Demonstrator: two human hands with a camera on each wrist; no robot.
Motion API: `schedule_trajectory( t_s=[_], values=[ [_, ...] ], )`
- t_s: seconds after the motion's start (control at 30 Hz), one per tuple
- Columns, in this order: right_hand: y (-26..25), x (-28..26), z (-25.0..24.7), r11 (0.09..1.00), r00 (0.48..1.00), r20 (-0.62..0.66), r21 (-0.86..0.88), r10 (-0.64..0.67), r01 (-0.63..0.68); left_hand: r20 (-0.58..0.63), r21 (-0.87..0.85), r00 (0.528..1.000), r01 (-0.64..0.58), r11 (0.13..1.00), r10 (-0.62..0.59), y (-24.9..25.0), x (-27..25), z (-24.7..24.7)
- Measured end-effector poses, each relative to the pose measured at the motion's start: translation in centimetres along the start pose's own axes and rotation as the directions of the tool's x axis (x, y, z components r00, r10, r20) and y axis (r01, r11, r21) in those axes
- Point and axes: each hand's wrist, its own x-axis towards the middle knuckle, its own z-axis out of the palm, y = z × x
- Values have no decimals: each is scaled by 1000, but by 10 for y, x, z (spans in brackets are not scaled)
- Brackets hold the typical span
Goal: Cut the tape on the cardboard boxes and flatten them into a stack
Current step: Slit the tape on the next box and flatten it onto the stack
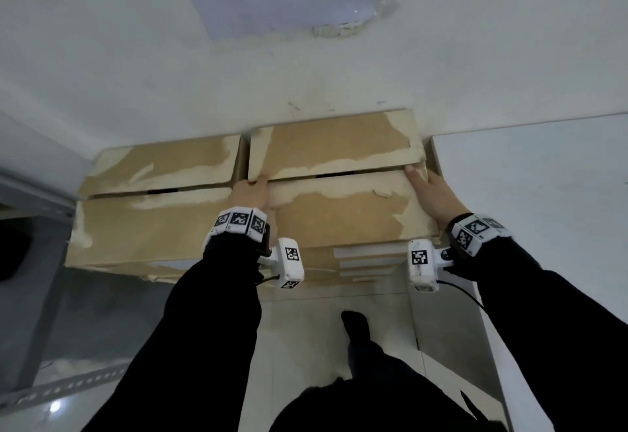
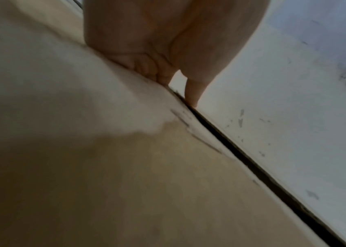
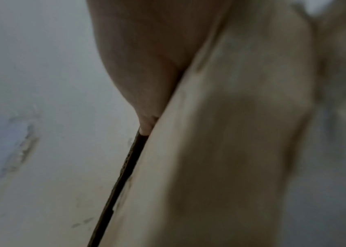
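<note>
**Both hands at the seam of the right box**

The left box (image 1: 156,200) sits untouched beside the right box (image 1: 339,187), both against the wall (image 1: 339,74). The seam (image 1: 339,173) runs left to right, just ahead of the fingertips. The left hand (image 1: 249,190) lies at the seam's left end, fingers tucking into the gap, gripping nothing. The right hand (image 1: 433,193) lies flat at the right end, forefinger at the gap. Both are equally near; the far flap (image 1: 336,142) likely lifts next.
</note>
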Motion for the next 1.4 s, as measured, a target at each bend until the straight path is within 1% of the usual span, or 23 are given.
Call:
schedule_trajectory(
  t_s=[0.1,0.17,0.23,0.3,0.4,0.5,0.6,0.67,0.7,0.77,0.83,0.93,1.07,1.13,1.2,1.3,1.33,1.4],
  values=[
    [-10,-18,-9,994,997,11,80,-77,76,-43,-4,996,-73,997,73,0,-14,-10],
    [-16,-35,-18,986,992,10,108,-127,125,-78,-24,986,-146,989,144,-3,-27,-17],
    [-20,-58,-28,981,986,-30,106,-162,165,-86,-58,972,-223,973,218,-8,-46,-25],
    [-22,-83,-39,975,976,-96,90,-194,203,-84,-96,951,-304,948,296,-12,-66,-31],
    [-14,-129,-58,973,963,-189,95,-192,213,-96,-164,917,-398,902,387,-16,-105,-32],
    [3,-171,-81,977,945,-276,73,-175,202,-45,-244,893,-445,862,448,-14,-137,-15],
    [24,-206,-114,984,916,-375,44,-143,171,37,-254,869,-470,845,494,-3,-169,11],
    [36,-227,-140,989,896,-426,15,-130,150,108,-278,854,-465,840,508,9,-186,36],
    [39,-228,-146,991,896,-427,3,-121,135,136,-282,860,-443,851,493,10,-188,44],
    [54,-240,-173,995,881,-465,-11,-93,99,209,-322,844,-418,849,495,22,-203,76],
    [72,-241,-204,998,876,-481,13,-42,54,248,-351,831,-403,846,498,36,-217,108],
    [105,-234,-261,999,865,-501,45,18,6,303,-303,813,-413,859,498,66,-243,159],
    [141,-212,-348,998,866,-496,54,60,-38,333,-249,799,-437,864,500,123,-285,227],
    [154,-202,-388,997,873,-483,27,71,-66,342,-244,810,-413,877,477,142,-307,256],
    [166,-188,-423,996,893,-442,34,89,-83,353,-243,818,-390,888,455,158,-324,282],
    [188,-169,-459,990,916,-377,23,135,-137,355,-204,835,-369,907,420,171,-341,314],
    [196,-162,-468,987,925,-347,19,155,-158,341,-184,843,-376,908,417,175,-348,321],
    [207,-151,-479,983,938,-295,73,181,-166,282,-134,868,-385,913,408,181,-356,330]
  ],
)
